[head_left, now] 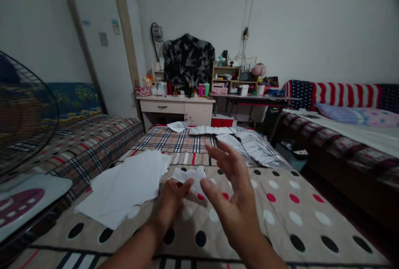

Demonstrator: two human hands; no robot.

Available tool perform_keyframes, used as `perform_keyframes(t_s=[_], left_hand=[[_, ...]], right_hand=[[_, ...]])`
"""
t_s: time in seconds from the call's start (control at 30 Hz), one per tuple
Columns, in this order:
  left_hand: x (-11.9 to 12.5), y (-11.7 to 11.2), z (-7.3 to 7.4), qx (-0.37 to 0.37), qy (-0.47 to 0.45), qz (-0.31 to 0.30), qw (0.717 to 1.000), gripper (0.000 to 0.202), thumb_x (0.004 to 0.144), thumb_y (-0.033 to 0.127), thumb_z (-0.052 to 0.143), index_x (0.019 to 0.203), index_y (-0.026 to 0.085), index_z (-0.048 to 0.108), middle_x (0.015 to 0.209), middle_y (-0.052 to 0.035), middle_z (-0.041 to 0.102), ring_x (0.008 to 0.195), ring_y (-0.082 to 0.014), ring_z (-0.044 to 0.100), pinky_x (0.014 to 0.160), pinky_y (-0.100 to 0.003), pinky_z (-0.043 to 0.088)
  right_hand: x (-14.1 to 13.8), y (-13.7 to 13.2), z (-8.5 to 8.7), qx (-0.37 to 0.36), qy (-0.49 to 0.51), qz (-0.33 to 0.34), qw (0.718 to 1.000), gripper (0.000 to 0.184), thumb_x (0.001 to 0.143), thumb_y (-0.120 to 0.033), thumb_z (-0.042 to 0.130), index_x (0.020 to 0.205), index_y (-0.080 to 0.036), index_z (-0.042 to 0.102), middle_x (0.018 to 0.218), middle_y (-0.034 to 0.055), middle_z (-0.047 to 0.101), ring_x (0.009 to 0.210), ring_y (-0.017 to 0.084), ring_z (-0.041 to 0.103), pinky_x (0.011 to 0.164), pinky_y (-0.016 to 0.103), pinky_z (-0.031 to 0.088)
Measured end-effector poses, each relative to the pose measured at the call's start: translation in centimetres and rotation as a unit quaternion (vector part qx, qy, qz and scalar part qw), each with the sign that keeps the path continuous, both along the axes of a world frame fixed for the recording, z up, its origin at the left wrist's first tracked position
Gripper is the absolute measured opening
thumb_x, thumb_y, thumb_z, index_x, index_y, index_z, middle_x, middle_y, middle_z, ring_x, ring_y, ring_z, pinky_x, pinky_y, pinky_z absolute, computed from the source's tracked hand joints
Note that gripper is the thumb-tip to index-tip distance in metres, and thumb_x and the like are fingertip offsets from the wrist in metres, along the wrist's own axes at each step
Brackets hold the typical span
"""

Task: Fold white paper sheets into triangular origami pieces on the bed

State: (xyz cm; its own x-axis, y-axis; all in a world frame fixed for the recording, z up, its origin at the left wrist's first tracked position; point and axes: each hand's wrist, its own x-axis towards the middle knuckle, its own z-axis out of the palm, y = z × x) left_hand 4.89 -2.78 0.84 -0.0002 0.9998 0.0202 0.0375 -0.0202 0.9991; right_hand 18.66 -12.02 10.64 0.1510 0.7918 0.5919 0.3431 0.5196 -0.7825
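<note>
A small folded piece of white paper (197, 176) is pinched in my left hand (173, 198), just above the spotted bedcover. To its right, my right hand (235, 190) is raised with thumb and fingers spread apart, holding nothing. Its fingertips are slightly blurred. On the left of the bed lies a loose stack of white paper sheets (134, 182), some fanned out at the edges. Rows of folded white paper pieces (257, 148) lie farther off on the right, and another row (212, 130) runs along the bed's far end.
The bedcover (280, 219) has dots and plaid bands. A fan (25, 111) stands at the left, near a white board with a purple patch (25, 206). Beyond the bed are a white drawer desk (174, 109) and a wardrobe (96, 45). Another bed (343, 132) stands at right.
</note>
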Motion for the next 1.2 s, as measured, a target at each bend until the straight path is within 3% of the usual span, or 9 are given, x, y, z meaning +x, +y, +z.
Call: perform_keyframes(t_s=[0.13,0.23,0.33,0.47,0.57,0.73,0.9,1.07,1.2], left_hand=[[0.0,1.3,-1.3,0.000,-0.158,0.022,0.987,0.047,0.056,0.056,0.078,0.056,0.013,0.058,0.046,0.0013,0.053,0.043,-0.0082,0.043,0.044,-0.021,0.031],[0.0,2.0,-1.8,-0.023,-0.232,0.063,0.970,0.053,0.051,0.060,0.080,0.052,0.014,0.053,0.043,0.0028,0.047,0.039,-0.0055,0.037,0.041,-0.019,0.025],[0.0,2.2,-1.8,-0.032,-0.285,0.091,0.954,0.056,0.049,0.060,0.082,0.050,0.014,0.049,0.043,0.0039,0.045,0.039,-0.0037,0.034,0.041,-0.018,0.024],[0.6,1.5,-1.5,-0.053,-0.281,0.085,0.955,0.056,0.050,0.059,0.082,0.050,0.013,0.051,0.043,0.0028,0.047,0.040,-0.0046,0.038,0.040,-0.018,0.026],[1.5,0.5,-1.5,-0.071,-0.287,0.033,0.955,0.050,0.054,0.057,0.081,0.054,0.013,0.057,0.048,-0.0006,0.054,0.044,-0.0090,0.046,0.045,-0.021,0.037],[2.5,-0.2,-1.8,-0.064,-0.231,-0.009,0.971,0.052,0.047,0.057,0.084,0.057,0.010,0.064,0.049,-0.0034,0.058,0.044,-0.0110,0.048,0.045,-0.022,0.037],[2.6,-0.1,-2.1,-0.060,-0.185,0.003,0.981,0.053,0.050,0.059,0.081,0.048,0.013,0.055,0.041,-0.0004,0.050,0.041,-0.0092,0.042,0.044,-0.022,0.031],[1.7,0.2,-1.6,-0.006,-0.149,0.050,0.987,0.043,0.055,0.051,0.081,0.067,0.014,0.062,0.052,0.0022,0.056,0.048,-0.0100,0.045,0.049,-0.021,0.034],[0.9,0.6,-1.0,0.027,-0.139,0.013,0.990,0.044,0.063,0.054,0.074,0.057,0.015,0.054,0.046,0.0026,0.051,0.045,-0.0084,0.042,0.047,-0.020,0.030]], right_hand=[[1.5,5.5,-4.6,-0.105,0.087,-0.059,0.989,0.070,0.068,-0.050,0.073,0.128,-0.021,0.052,0.132,0.0144,0.059,0.126,0.032,0.051,0.107,0.050,0.037],[2.0,7.8,-8.6,-0.178,0.265,0.003,0.948,0.066,0.076,-0.063,0.062,0.125,-0.020,0.054,0.122,0.0150,0.065,0.113,0.030,0.061,0.093,0.044,0.048],[0.6,7.9,-11.0,-0.214,0.352,0.040,0.910,0.076,0.059,-0.068,0.073,0.115,-0.018,0.058,0.110,0.0152,0.069,0.090,0.030,0.069,0.069,0.039,0.055],[-2.2,6.7,-11.0,-0.207,0.339,0.097,0.913,0.063,0.051,-0.052,0.086,0.099,-0.016,0.067,0.095,0.0138,0.073,0.081,0.028,0.069,0.063,0.034,0.055],[-3.1,6.2,-10.4,-0.201,0.329,0.109,0.916,0.053,0.051,-0.055,0.084,0.081,-0.013,0.073,0.082,0.0140,0.074,0.077,0.030,0.069,0.069,0.037,0.055],[-2.6,6.3,-11.9,-0.232,0.299,-0.005,0.926,0.053,0.058,-0.064,0.076,0.066,-0.012,0.074,0.063,0.0103,0.071,0.066,0.026,0.066,0.065,0.034,0.052],[-1.8,6.4,-12.8,-0.254,0.263,-0.031,0.930,0.056,0.062,-0.067,0.071,0.042,-0.016,0.060,0.046,0.0076,0.060,0.048,0.019,0.055,0.052,0.030,0.044],[-0.9,6.3,-11.6,-0.200,0.312,-0.055,0.927,0.050,0.062,-0.056,0.077,0.042,-0.016,0.055,0.046,0.0034,0.055,0.049,0.015,0.050,0.052,0.028,0.042],[-0.3,6.7,-11.5,-0.177,0.357,-0.064,0.915,0.045,0.061,-0.053,0.079,0.049,-0.016,0.058,0.046,0.0021,0.055,0.046,0.014,0.049,0.046,0.026,0.040]])
